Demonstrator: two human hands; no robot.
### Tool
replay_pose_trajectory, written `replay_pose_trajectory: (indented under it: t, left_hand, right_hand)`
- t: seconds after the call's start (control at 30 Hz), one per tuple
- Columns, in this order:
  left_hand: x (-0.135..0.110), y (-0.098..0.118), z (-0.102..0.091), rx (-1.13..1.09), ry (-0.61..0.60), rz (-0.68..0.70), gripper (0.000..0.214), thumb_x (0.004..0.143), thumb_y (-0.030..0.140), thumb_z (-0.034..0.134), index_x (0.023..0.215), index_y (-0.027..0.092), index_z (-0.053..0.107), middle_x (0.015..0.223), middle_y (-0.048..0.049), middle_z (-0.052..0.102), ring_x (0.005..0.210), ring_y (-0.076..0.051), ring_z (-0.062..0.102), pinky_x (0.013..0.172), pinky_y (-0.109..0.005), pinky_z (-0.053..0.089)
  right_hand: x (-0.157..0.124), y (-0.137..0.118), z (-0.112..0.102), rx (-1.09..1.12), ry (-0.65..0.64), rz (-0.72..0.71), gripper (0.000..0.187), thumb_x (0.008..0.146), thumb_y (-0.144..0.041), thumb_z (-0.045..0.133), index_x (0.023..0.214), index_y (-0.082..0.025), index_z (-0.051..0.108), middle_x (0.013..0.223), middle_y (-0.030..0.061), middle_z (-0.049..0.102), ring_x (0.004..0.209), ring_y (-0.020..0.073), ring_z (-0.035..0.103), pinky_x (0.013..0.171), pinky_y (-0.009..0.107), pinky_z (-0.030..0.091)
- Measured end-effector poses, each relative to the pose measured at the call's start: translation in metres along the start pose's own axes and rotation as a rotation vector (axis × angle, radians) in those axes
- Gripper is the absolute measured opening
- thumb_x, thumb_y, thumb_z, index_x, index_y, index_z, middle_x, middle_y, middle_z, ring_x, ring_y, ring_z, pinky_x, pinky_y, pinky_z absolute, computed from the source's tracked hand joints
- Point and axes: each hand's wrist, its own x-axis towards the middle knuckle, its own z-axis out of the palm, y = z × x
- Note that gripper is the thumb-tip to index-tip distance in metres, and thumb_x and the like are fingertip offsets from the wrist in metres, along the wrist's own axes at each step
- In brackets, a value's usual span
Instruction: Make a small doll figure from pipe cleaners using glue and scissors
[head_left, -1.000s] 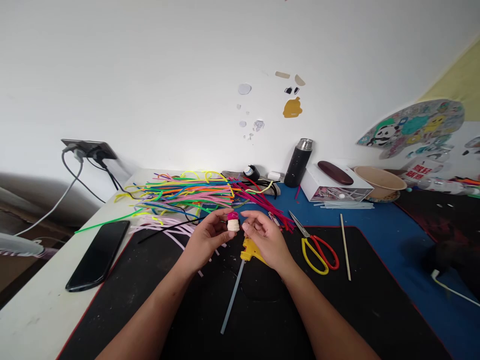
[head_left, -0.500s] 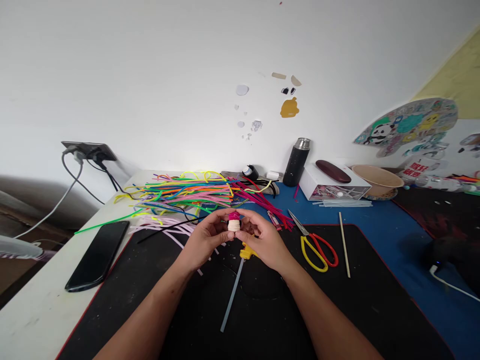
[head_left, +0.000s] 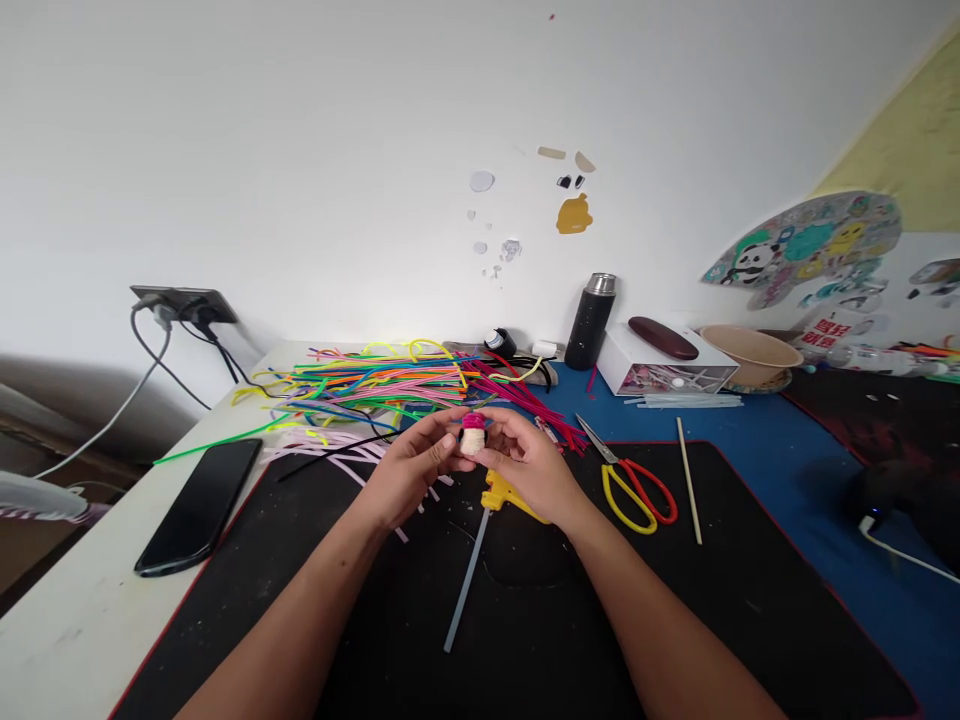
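Note:
A small coiled pipe-cleaner figure (head_left: 472,436), cream below and magenta on top, is pinched between both my hands above the black mat (head_left: 750,600). My left hand (head_left: 409,465) grips it from the left, fingers closed on it. My right hand (head_left: 525,465) grips it from the right, thumb and fingers closed on its side. Below my right hand lies a yellow glue gun (head_left: 501,494) with a clear glue stick (head_left: 465,585) running toward me.
A heap of coloured pipe cleaners (head_left: 375,385) lies behind my hands. Yellow-and-red scissors (head_left: 630,485) and a wooden stick (head_left: 688,480) lie to the right. A black phone (head_left: 199,505) rests at the left. A black flask (head_left: 589,322), white box (head_left: 660,365) and bowl (head_left: 750,352) stand at the back.
My right hand closed in from slightly apart and now holds the figure together with my left. Both hands shifted a little away from me.

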Motion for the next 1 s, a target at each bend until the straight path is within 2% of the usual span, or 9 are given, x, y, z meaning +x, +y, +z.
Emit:
replay_pose_trajectory:
  t: [0.13, 0.27, 0.5, 0.63, 1.0]
  left_hand:
    - [0.0006, -0.001, 0.0005, -0.083, 0.031, -0.036, 0.039, 0.079, 0.034, 0.092, 0.114, 0.02, 0.082, 0.11, -0.0085, 0.076, 0.088, -0.018, 0.073, 0.078, -0.027, 0.064]
    - [0.0003, -0.0016, 0.0036, -0.107, 0.028, -0.035, 0.036, 0.078, 0.03, 0.093, 0.11, 0.019, 0.083, 0.108, -0.0077, 0.076, 0.085, -0.016, 0.072, 0.076, -0.025, 0.064]
    - [-0.0019, 0.0005, 0.0056, -0.134, 0.002, -0.022, 0.03, 0.083, 0.023, 0.089, 0.111, 0.018, 0.081, 0.107, -0.0083, 0.076, 0.084, -0.017, 0.071, 0.078, -0.028, 0.061]
    - [-0.0022, 0.0009, 0.0065, -0.145, -0.013, -0.018, 0.033, 0.081, 0.026, 0.09, 0.111, 0.018, 0.08, 0.1, -0.0067, 0.075, 0.081, -0.016, 0.07, 0.077, -0.028, 0.059]
    - [-0.0026, -0.0002, 0.0066, -0.146, -0.003, -0.038, 0.033, 0.081, 0.025, 0.09, 0.111, 0.017, 0.08, 0.102, -0.0076, 0.074, 0.082, -0.016, 0.069, 0.078, -0.029, 0.059]
  right_hand:
    - [-0.0003, -0.0024, 0.0003, 0.046, -0.007, -0.012, 0.048, 0.085, -0.033, 0.081, 0.13, -0.028, 0.064, 0.103, 0.0024, 0.071, 0.099, 0.0225, 0.069, 0.091, 0.038, 0.052]
    - [-0.0017, -0.0024, 0.0004, 0.016, -0.002, -0.002, 0.048, 0.085, -0.033, 0.081, 0.13, -0.027, 0.065, 0.102, 0.0022, 0.071, 0.096, 0.0217, 0.068, 0.089, 0.038, 0.053]
    - [-0.0029, -0.0054, 0.0006, 0.012, -0.006, 0.001, 0.047, 0.087, -0.034, 0.081, 0.132, -0.028, 0.065, 0.104, 0.0031, 0.072, 0.097, 0.0223, 0.069, 0.089, 0.038, 0.054]
    - [-0.0036, -0.0061, 0.0007, 0.022, -0.007, 0.006, 0.047, 0.087, -0.034, 0.082, 0.131, -0.029, 0.065, 0.101, 0.0018, 0.071, 0.095, 0.0213, 0.068, 0.089, 0.037, 0.054]
    - [-0.0038, -0.0048, 0.0015, 0.019, -0.002, 0.015, 0.047, 0.088, -0.034, 0.082, 0.132, -0.028, 0.066, 0.097, 0.0013, 0.068, 0.091, 0.0207, 0.066, 0.085, 0.036, 0.054]
